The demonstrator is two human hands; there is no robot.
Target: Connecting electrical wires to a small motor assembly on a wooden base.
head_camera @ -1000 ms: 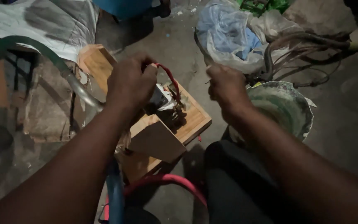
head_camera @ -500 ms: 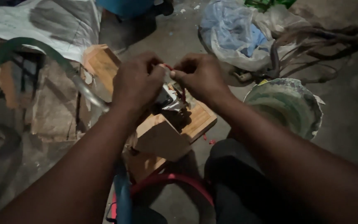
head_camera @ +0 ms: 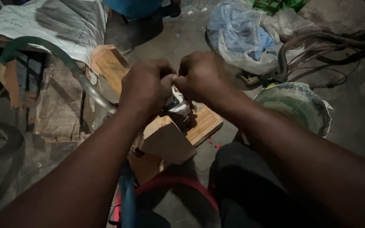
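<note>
While the head view looks down, the left hand (head_camera: 146,86) and the right hand (head_camera: 201,76) meet knuckle to knuckle above a small metal part (head_camera: 178,105), dark and silvery, which sits on a wooden block (head_camera: 201,122) resting on the floor (head_camera: 351,97). Both hands' fingers are curled together and pinch at the top of that part; what exactly lies between the fingertips is hidden. A second wooden block (head_camera: 165,141) leans against the near edge of the first. Left of the hands runs a green hose (head_camera: 43,44). Right of them stands a stained round bowl (head_camera: 296,105), with a pale plastic bag (head_camera: 241,36) beyond it
</note>
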